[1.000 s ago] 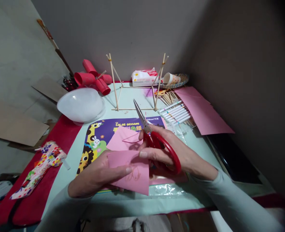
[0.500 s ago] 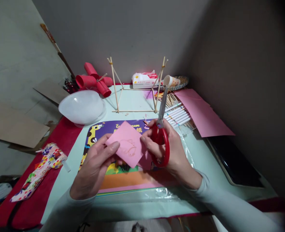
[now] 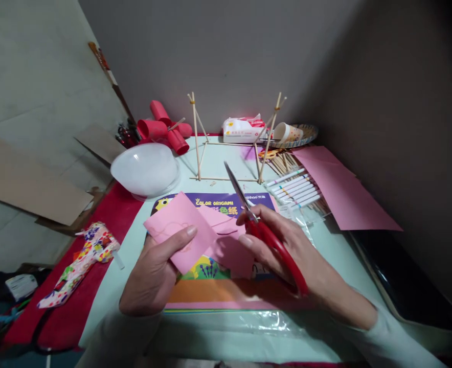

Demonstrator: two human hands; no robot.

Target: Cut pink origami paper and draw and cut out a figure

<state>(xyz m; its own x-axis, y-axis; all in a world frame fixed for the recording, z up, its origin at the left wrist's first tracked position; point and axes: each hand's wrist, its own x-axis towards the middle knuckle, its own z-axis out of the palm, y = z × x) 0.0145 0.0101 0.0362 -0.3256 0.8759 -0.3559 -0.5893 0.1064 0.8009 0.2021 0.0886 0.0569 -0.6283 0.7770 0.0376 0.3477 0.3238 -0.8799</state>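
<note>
My left hand [image 3: 155, 273] pinches a square of pink paper [image 3: 185, 220] with faint line drawing on it, thumb on top. In my right hand [image 3: 287, 243] are red-handled scissors [image 3: 245, 204], blades pointing up and to the left, apart from the paper square. Whether the blades are fully closed is hard to tell. Under the hands lies a colour origami paper pack [image 3: 195, 294] with a purple and orange cover. Another pink paper piece [image 3: 241, 255] with a drawn line rests on the pack, partly behind the held square.
A stick frame [image 3: 199, 138] stands behind the pack. White bowls [image 3: 145, 166] and red tubes [image 3: 153, 129] are at back left. Markers [image 3: 298, 191], a pink sheet [image 3: 348, 189] and a dark flat object [image 3: 398, 276] lie right. A patterned paper shape [image 3: 82, 266] lies left.
My right hand has drawn away from the pink square, the scissors turning to tip left. My left hand has moved the square slightly left and tilted it. The whole view has shifted.
</note>
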